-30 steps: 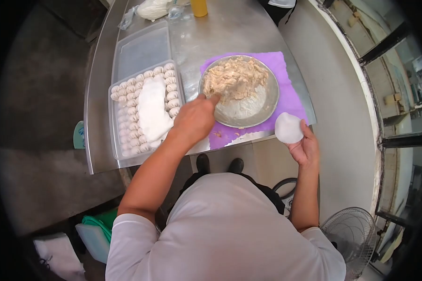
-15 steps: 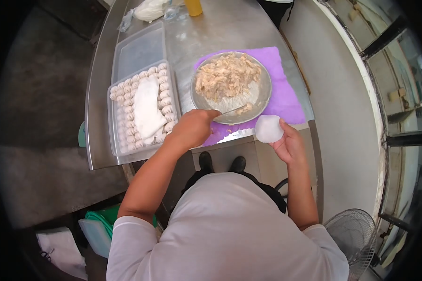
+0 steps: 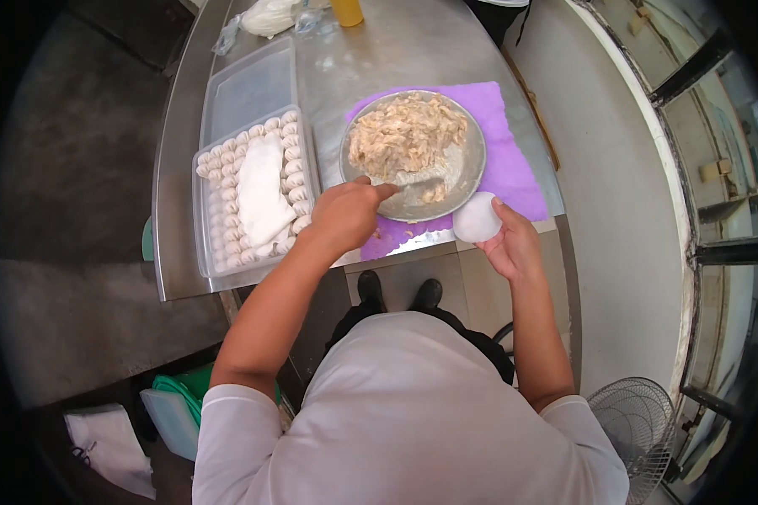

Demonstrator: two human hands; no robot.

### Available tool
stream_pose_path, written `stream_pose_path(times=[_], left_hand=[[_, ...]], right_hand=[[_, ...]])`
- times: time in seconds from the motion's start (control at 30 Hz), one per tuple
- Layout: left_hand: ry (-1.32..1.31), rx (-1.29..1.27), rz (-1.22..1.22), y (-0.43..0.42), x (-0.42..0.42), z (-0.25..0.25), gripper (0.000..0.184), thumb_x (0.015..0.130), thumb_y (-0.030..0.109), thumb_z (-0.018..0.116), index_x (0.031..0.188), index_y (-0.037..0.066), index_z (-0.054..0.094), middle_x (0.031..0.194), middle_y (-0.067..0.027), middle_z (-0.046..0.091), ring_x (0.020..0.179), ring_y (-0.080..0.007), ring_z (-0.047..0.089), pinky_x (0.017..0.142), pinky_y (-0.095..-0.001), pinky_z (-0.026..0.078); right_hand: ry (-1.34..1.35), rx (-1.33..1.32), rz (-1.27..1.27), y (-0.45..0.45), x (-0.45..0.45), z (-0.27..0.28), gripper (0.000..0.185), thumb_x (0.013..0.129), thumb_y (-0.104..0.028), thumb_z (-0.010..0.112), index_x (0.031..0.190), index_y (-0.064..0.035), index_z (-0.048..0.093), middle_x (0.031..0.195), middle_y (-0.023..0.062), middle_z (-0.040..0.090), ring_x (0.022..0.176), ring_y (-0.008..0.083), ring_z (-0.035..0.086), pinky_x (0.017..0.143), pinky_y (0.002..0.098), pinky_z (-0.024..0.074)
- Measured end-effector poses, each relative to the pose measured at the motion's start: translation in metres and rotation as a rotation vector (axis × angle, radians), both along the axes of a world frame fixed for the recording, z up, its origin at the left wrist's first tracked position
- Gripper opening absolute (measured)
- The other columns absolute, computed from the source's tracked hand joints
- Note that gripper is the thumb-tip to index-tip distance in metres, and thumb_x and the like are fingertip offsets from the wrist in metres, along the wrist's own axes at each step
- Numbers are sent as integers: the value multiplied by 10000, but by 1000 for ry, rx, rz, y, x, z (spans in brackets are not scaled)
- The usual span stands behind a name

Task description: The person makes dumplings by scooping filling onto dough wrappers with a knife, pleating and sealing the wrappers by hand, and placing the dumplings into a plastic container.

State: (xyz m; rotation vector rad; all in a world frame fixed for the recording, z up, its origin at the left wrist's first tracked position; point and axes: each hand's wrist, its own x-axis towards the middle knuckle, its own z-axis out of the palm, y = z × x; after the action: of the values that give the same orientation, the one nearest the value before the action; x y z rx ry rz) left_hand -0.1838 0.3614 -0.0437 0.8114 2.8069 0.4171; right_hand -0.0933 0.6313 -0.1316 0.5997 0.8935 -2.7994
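My left hand (image 3: pixel 348 210) is closed round a small flat spreading tool (image 3: pixel 422 185), its blade down in the metal bowl (image 3: pixel 477 171) beside a small clump of filling. Pale, chunky filling (image 3: pixel 408 133) is heaped on the far side of that bowl. A round white dumpling wrapper (image 3: pixel 475 219) lies in my right hand (image 3: pixel 514 244), pinched at its right edge by the thumb, just off the bowl's near right rim; whether it is one sheet or several I cannot tell. Under the bowl a purple cloth (image 3: pixel 514 172) is spread.
On the left of the steel table (image 3: pixel 328 93) stands a clear plastic box (image 3: pixel 200 244) of pleated dumplings (image 3: pixel 295 181), partly covered by a white cloth (image 3: pixel 263 194). At the back are a yellow cup (image 3: pixel 347 12) and a white bag (image 3: pixel 268 17). A fan (image 3: pixel 633 429) stands low right.
The tool's blade has turned flatter and pushed into the bowl near the small clump. My right hand and the wrapper have shifted slightly up and left, closer to the bowl.
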Motion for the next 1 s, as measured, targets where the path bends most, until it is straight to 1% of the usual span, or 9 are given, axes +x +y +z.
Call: stream_pose_path(times=[0.13, 0.23, 0.4, 0.5, 0.53, 0.6, 0.83, 0.93, 1.0], left_hand=[[-171, -91, -40, -11, -6, 29, 437, 858, -47, 511, 1225, 76, 714, 970, -241, 710, 928, -393, 678, 847, -488, 527], [-149, -60, -11, -27, 4, 3, 383, 897, -14, 533, 1223, 77, 712, 1006, -241, 711, 925, -406, 683, 840, -485, 534], [-309, 233, 52, -3, 38, -11, 422, 894, -64, 548, 1283, 44, 669, 1070, -258, 702, 947, -412, 688, 858, -433, 543], [-307, 430, 54, 11, 56, -6, 386, 895, -27, 545, 1259, 6, 670, 1080, -275, 699, 1014, -425, 681, 872, -463, 537], [-200, 393, 0, 14, 61, -7, 463, 876, -93, 561, 1308, 44, 654, 1037, -242, 708, 879, -396, 683, 818, -435, 542], [-259, 362, -24, 12, 61, 3, 457, 880, -87, 561, 1306, 46, 657, 1025, -241, 707, 879, -394, 684, 811, -437, 541], [-203, 221, 23, 7, 18, -15, 396, 910, -57, 555, 1269, 47, 684, 997, -237, 711, 895, -397, 691, 810, -430, 542], [-161, 355, -133, 4, 26, -11, 370, 918, -46, 549, 1249, 36, 693, 1015, -246, 711, 912, -398, 698, 818, -428, 545], [-232, 301, -64, -2, 25, 5, 369, 919, -44, 549, 1250, 33, 692, 1043, -250, 710, 937, -398, 701, 833, -427, 546]], right_hand=[[-10, 2, -1, -1, 1, -1, 331, 1052, -195, 540, 1266, 57, 561, 1200, 159, 668, 1086, 287, 682, 927, 472, 561], [-11, -5, 19, -6, -1, -2, 326, 1052, -191, 540, 1265, 55, 563, 1198, 154, 670, 1082, 285, 683, 926, 472, 561], [17, -68, -40, -16, -6, -1, 387, 1060, -203, 524, 1324, 79, 517, 1283, 186, 635, 1160, 303, 650, 968, 474, 542], [-28, -82, -78, -16, -12, 2, 412, 1061, -178, 496, 1360, 105, 474, 1345, 215, 593, 1212, 328, 620, 994, 485, 531], [-30, -81, -81, -13, -11, 2, 412, 1061, -178, 496, 1360, 105, 474, 1345, 215, 593, 1212, 328, 620, 994, 485, 531], [-10, -58, -67, -8, -12, 1, 451, 1062, -174, 452, 1421, 98, 421, 1417, 236, 545, 1305, 357, 561, 1092, 525, 473], [-33, -76, -66, -8, -12, 7, 481, 1055, -172, 462, 1435, 113, 385, 1445, 263, 504, 1326, 387, 537, 1111, 543, 460], [-36, -126, -37, -9, -11, 13, 470, 1044, -138, 460, 1423, 127, 377, 1421, 267, 508, 1281, 381, 566, 1052, 543, 501], [-35, -134, -39, -7, -14, 11, 461, 1043, -135, 464, 1416, 124, 386, 1408, 263, 520, 1277, 384, 569, 1048, 541, 504]])
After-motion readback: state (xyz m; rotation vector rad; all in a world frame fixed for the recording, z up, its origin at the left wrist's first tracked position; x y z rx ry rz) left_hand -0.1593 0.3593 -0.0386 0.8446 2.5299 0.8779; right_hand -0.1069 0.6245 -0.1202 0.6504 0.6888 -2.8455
